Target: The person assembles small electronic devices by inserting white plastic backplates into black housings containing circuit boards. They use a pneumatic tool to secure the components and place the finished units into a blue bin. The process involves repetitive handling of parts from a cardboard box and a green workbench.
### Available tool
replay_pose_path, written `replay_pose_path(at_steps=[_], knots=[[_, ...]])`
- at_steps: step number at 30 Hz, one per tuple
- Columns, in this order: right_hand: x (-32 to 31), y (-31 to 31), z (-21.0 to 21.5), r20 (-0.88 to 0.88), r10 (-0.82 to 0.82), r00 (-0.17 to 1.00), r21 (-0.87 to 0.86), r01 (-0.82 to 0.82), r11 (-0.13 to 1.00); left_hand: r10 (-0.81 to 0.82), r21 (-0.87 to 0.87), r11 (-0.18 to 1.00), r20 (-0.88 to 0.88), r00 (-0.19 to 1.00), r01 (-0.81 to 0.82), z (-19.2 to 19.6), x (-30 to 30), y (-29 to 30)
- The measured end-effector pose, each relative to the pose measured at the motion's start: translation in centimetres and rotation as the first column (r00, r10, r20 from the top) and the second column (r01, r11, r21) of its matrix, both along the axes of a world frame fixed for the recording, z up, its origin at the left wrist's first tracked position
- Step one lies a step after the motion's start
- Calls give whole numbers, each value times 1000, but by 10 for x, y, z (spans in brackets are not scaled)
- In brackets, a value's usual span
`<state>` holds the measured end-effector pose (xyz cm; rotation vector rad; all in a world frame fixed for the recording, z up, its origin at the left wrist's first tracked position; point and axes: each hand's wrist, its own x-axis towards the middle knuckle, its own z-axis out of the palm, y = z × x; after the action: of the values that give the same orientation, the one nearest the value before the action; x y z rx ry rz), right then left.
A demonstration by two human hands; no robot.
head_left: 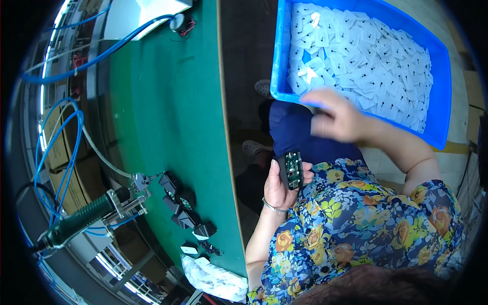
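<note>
My left hand (278,192) is closed around a small black housing with a green circuit board (293,171) in it, held above my lap with the board side up. Blurred by motion, my right hand (336,118) is over my lap, just below the near edge of a large blue bin (280,61). What its fingers hold, if anything, cannot be made out. A deep layer of thin white translucent plates (363,56), each with a small dark mark, fills most of the bin.
To the left runs a green-topped workbench (203,112). On it lie several black housings (187,219), a scatter of small dark screws (209,247) and a clear bag of white parts (216,278). A green cylindrical power screwdriver (84,218) and looping blue hoses (79,122) are beyond them.
</note>
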<state>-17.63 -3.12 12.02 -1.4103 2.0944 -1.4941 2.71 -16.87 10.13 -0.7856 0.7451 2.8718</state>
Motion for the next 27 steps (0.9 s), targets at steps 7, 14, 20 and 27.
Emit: replay_pose_path(at_steps=[7,14,20,27], knots=[[-94,18,-105,-271,-74,960,692,248,678,65,-42,997,30,997,-64,8,5,-3],[-87,14,-133,-177,-80,981,745,187,641,70,-100,993,30,997,-67,16,4,-1],[-97,18,-147,-128,-140,982,678,190,710,86,-75,994,3,996,-86,11,4,-1],[-91,9,-45,295,-120,948,535,-60,842,77,-227,970,-68,995,-91,10,-3,-6]])
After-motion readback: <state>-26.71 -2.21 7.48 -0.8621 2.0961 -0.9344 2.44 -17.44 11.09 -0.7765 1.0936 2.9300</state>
